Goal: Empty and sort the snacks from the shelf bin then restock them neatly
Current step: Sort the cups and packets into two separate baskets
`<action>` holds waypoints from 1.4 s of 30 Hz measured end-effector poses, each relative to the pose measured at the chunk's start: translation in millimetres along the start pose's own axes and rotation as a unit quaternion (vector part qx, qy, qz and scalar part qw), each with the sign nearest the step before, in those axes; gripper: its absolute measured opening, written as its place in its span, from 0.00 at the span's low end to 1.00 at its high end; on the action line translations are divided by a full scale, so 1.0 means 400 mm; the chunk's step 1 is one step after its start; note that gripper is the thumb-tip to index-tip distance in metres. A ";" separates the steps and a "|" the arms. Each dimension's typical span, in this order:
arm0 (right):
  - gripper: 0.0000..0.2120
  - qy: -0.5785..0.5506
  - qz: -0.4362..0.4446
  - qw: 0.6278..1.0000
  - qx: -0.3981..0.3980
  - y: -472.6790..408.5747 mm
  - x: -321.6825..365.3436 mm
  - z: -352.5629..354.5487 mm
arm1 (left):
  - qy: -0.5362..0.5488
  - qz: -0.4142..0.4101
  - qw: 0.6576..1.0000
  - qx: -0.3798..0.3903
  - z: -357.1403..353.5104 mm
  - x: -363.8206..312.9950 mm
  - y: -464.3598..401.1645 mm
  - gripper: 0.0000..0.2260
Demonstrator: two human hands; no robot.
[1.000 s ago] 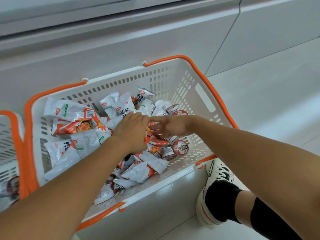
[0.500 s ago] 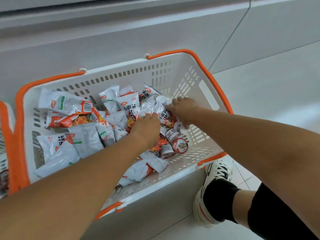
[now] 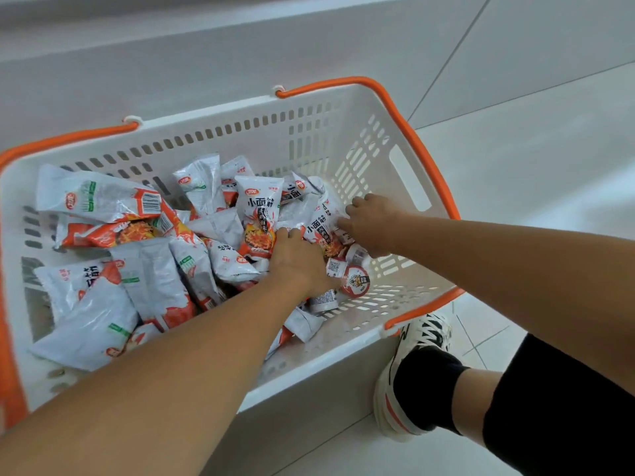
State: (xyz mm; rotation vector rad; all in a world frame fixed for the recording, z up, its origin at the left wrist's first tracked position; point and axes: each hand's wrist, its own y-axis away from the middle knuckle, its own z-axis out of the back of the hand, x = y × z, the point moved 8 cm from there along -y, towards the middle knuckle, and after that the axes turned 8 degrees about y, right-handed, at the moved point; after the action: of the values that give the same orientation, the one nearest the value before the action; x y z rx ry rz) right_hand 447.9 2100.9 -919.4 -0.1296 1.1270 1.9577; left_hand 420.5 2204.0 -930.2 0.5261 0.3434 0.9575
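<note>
We find the white basket (image 3: 409,173) with its orange rim standing on the tiled floor (image 3: 536,159) against a pale cabinet front, and nearly all of the snacks are inside it, so we judge the work to be at the sorting stage, with restocking not yet begun. At the left end lie the large white-and-orange snack packets (image 3: 99,201), overlapping at mixed angles rather than stacked. In the middle, smaller packets stand and lean against one another, among them one upright packet printed with black characters (image 3: 258,214). Our left hand (image 3: 299,259) rests knuckles-up on this middle heap, fingers curled down into the packets; we cannot tell whether they grip one. Just to its right, small round snack cups (image 3: 355,281) lie on the basket floor, one showing a red-rimmed lid. Our right hand (image 3: 372,221) reaches in from the right, fingers bent onto a small packet (image 3: 321,231) near the far wall, apparently pinching it. The right end of the basket floor holds no packets. A shoe (image 3: 419,341) stands on the floor beside the near right corner. We judge that packet sizes and cups remain mixed, and that separating them by kind is what remains before any return to the shelf, which is not in view.
</note>
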 end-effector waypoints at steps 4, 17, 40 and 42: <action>0.48 -0.038 0.015 0.998 0.041 0.029 0.031 0.005 | 0.015 -0.007 1.000 -0.011 -0.014 -0.013 -0.013 0.39; 0.46 -0.031 0.079 0.995 0.042 0.076 0.116 0.015 | -0.027 -0.017 0.993 0.110 -0.047 -0.038 0.006 0.34; 0.30 -0.271 -0.042 0.961 -0.019 0.212 -0.075 0.116 | 0.114 -0.088 0.989 -0.032 0.056 0.029 0.086 0.19; 0.29 -0.292 -0.044 0.955 -0.011 0.199 -0.045 0.100 | 0.106 -0.088 0.990 -0.024 0.051 0.033 0.072 0.21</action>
State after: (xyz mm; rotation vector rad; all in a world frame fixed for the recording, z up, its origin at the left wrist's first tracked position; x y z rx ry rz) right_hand 414.8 2101.4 -834.8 0.3623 0.6933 1.7570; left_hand 418.1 2223.0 -897.7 0.3440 0.5469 0.8499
